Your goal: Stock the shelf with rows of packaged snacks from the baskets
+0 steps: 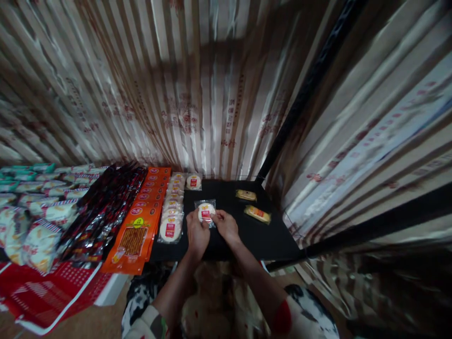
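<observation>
Between my two hands is a round white cracker in a clear packet (205,212) with a red label. My left hand (197,233) grips its left edge, and my right hand (226,225) pinches its right edge. The packet is over the black shelf (226,247); whether it touches the surface I cannot tell. Left of it runs an overlapping row of like cracker packets (170,229), with a single cracker packet (193,181) at the back. On the right lie two yellow wrapped snacks (257,213), one behind the other.
Orange snack bags (132,240) overlap in a row further left, beside dark shiny packets (102,212) and white snack bags (42,240). A red basket (42,292) is below the shelf's left front. Striped printed sheeting (197,94) hangs behind, and a black post (300,113) rises at the right corner.
</observation>
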A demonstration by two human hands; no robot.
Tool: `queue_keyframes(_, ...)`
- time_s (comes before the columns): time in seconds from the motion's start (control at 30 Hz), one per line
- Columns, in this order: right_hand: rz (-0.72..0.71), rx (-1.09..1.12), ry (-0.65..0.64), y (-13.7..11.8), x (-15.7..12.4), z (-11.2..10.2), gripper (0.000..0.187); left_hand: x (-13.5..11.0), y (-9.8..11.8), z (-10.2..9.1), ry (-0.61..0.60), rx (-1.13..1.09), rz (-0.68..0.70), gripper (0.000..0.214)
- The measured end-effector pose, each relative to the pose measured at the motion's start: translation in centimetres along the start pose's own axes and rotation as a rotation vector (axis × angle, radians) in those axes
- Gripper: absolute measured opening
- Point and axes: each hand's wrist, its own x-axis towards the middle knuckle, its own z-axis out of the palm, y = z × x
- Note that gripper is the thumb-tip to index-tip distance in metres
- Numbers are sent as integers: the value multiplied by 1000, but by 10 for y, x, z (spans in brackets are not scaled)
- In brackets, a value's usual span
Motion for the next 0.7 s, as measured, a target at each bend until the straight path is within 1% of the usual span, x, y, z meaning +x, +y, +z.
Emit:
queue_keyframes(0.13, 6, 15, 38, -12, 30, 11, 22, 28, -4, 18, 24, 0, 7, 39)
queue_keyframes(0.3, -30, 35, 118, -26, 67, 27, 18, 64, -10, 39, 46, -42, 14, 37)
queue_keyframes(0.47, -86, 61, 156, -41, 97, 42, 16, 96, -11, 46, 60, -1, 42, 37)
queue_keyframes(0.6, -49, 29, 132, -53, 111, 47, 20, 116, -13, 49, 55, 29, 47, 37)
queue_keyframes(0.7, -48, -8, 104, -58, 117, 49, 23, 125, -16, 54, 55, 42, 50, 38)
